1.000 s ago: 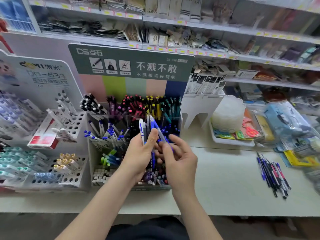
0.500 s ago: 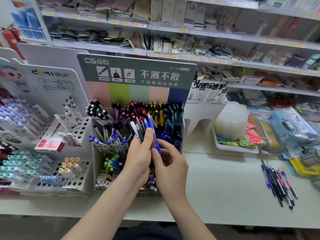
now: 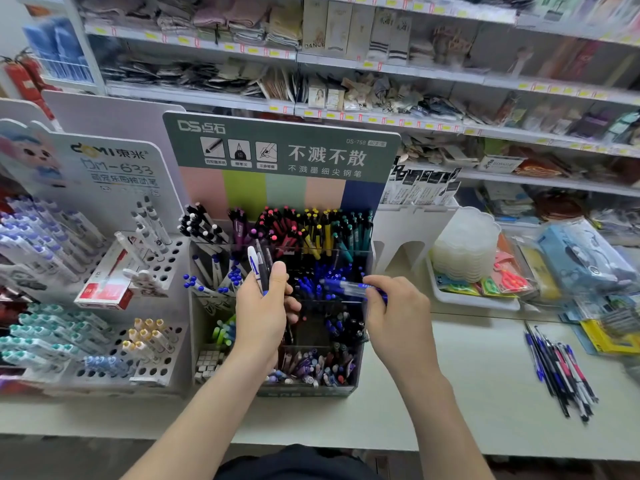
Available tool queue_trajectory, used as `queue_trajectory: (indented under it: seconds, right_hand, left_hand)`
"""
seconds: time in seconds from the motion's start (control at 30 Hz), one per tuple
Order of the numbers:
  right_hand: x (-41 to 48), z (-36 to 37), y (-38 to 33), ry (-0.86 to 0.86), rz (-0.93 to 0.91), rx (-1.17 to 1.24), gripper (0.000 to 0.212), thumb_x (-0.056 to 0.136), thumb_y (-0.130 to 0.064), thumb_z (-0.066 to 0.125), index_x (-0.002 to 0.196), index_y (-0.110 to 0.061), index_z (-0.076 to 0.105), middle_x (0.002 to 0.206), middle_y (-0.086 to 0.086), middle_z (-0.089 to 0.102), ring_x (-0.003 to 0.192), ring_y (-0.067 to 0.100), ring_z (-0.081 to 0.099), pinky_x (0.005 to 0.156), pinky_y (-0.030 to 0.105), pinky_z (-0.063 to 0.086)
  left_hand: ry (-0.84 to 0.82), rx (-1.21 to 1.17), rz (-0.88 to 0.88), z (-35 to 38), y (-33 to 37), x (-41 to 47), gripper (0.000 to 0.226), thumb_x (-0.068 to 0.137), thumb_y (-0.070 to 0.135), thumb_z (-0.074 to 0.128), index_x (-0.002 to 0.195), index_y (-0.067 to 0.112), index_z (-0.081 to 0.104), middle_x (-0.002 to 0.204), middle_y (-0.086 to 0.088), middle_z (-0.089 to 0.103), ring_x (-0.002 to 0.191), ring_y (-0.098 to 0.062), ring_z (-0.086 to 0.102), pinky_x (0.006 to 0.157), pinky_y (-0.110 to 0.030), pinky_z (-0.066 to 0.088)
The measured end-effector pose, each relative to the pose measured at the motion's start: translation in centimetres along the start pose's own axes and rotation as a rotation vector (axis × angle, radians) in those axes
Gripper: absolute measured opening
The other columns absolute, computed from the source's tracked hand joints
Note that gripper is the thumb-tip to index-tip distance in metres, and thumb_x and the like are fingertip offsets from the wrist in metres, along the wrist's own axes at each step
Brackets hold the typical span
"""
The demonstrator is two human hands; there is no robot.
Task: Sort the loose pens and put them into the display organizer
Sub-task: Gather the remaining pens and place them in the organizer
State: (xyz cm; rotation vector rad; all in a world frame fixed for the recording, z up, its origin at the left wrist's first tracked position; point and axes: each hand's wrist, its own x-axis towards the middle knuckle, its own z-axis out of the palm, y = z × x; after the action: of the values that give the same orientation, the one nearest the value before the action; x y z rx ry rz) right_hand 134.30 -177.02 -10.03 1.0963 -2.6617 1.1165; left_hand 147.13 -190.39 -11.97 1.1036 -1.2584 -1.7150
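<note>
Two hands at a pen display organizer (image 3: 308,391): left hand (image 3: 263,317) grip closed round a pen bundle (image 3: 258,268), right hand (image 3: 398,313) grip pinching one blue pen (image 3: 346,287).

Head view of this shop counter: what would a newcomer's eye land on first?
First, the pen organizer in the middle, packed with colour-sorted pens under a green sign. Right in front of it, the left hand grips a small bunch of pens while the right hand pinches one blue pen. A loose pile of pens lies on the counter at far right.
</note>
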Motion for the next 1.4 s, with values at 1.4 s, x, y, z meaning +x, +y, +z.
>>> queue_trajectory:
  seconds: [1.4]
  right_hand:
    - [2.1,6.9,-0.6,0.057,-0.361,-0.174,0.016,0.103,-0.022,0.064,0.107,-0.021,0.08,0.105,-0.005,0.072,0.095,0.023,0.054,0.075,0.041,0.043]
  left_hand:
    - [-0.41,-0.161,-0.215,-1.9,1.4,-0.7,0.026,0.111,0.009,0.04,0.132,0.004,0.054,0.101,-0.016,0.067,0.07,-0.023,0.055,0.057,-0.034,0.046]
